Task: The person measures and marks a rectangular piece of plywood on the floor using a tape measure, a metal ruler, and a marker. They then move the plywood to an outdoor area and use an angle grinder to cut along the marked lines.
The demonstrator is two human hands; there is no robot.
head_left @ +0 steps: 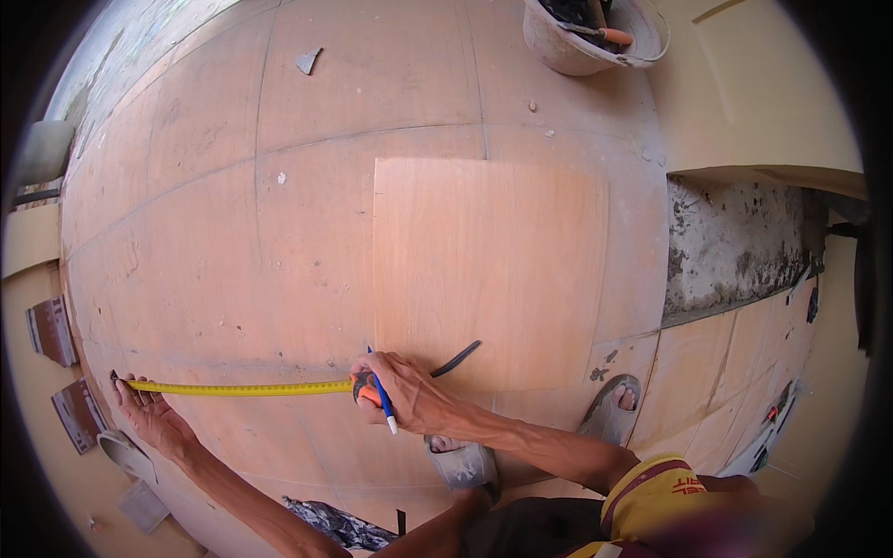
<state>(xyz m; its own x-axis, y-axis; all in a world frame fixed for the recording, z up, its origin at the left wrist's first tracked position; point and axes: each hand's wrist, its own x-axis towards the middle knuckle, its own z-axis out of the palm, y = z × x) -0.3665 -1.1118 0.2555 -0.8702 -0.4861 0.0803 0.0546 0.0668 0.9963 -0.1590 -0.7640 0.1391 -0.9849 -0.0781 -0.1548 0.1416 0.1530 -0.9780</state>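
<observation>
A yellow tape measure (244, 388) is stretched out between my two hands, low over the tiled floor. At its far left end, my left hand (156, 420) pinches the dark end hook between the fingers. My right hand (402, 386) is closed round the orange and black tape case (366, 385). A blue pen with a white tip (382, 395) is held in the same hand. Just beyond my right hand lies a loose wood-look tile (488, 260), flat on the floor. A dark strap (457, 359) shows beside my right wrist, on the tile's near edge.
At the far right stands a dirty bucket (567, 46) with a trowel handle in it. A bare cement patch (730, 242) breaks the tiling on the right. Tile pieces (79, 414) lean on the left wall. A grey shard (308, 60) lies far off. My sandalled feet (462, 462) are close by.
</observation>
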